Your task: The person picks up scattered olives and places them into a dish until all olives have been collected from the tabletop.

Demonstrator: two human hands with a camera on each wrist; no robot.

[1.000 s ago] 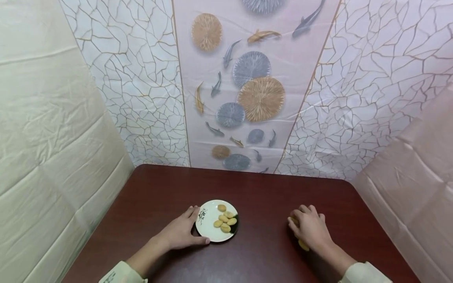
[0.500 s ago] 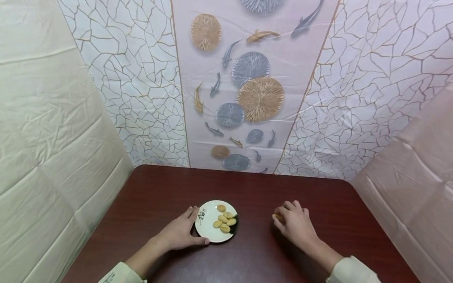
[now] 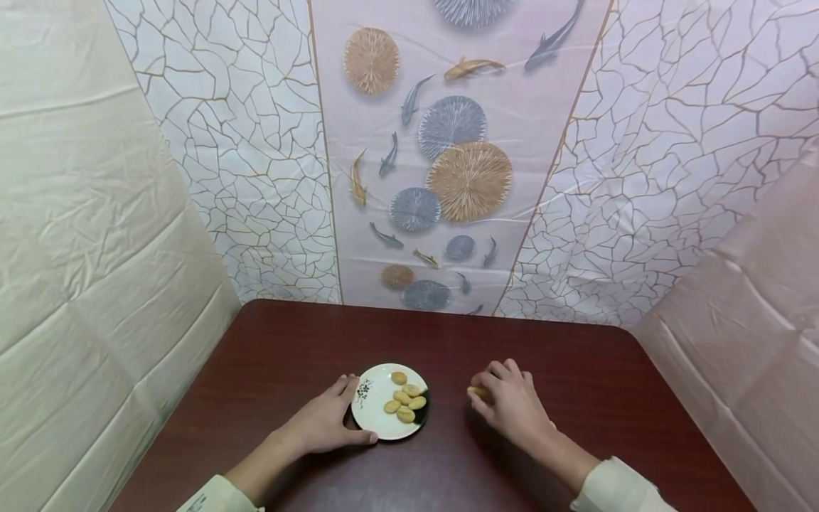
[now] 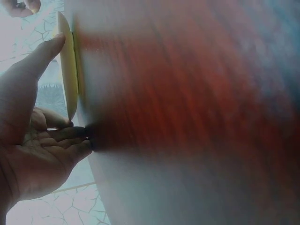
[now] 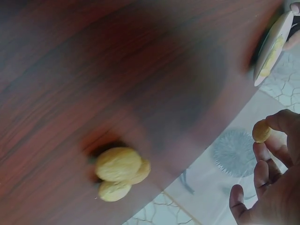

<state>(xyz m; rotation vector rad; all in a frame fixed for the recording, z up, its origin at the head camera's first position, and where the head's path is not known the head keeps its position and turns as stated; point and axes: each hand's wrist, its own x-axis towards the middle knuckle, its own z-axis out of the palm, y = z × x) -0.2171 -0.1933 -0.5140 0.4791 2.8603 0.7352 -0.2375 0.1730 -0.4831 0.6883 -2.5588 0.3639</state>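
Observation:
A round white plate (image 3: pixel 373 419) with a floral print and a dark patch on its right edge lies on the table. Several small yellow oval biscuits (image 3: pixel 405 414) lie on its right half. My left hand (image 3: pixel 320 424) holds the plate's left side, thumb on the near rim and fingers at the far rim. To the right of the plate, my right hand (image 3: pixel 512 409) pinches one biscuit (image 5: pixel 261 131) between thumb and fingertips, above the tabletop. More loose biscuits (image 5: pixel 118 164) lie clustered on the table in the right wrist view, mostly hidden behind the right hand in the head view.
The dark red-brown table (image 3: pixel 441 341) has rounded far corners. A patterned cloth (image 3: pixel 416 142) with fish and round motifs hangs behind it. Pale creased cloth stands along the left (image 3: pixel 83 284) and right (image 3: pixel 755 334) sides.
My right hand has moved left from the loose biscuits toward the plate, carrying one biscuit in its fingertips. The left hand and the plate have stayed in place.

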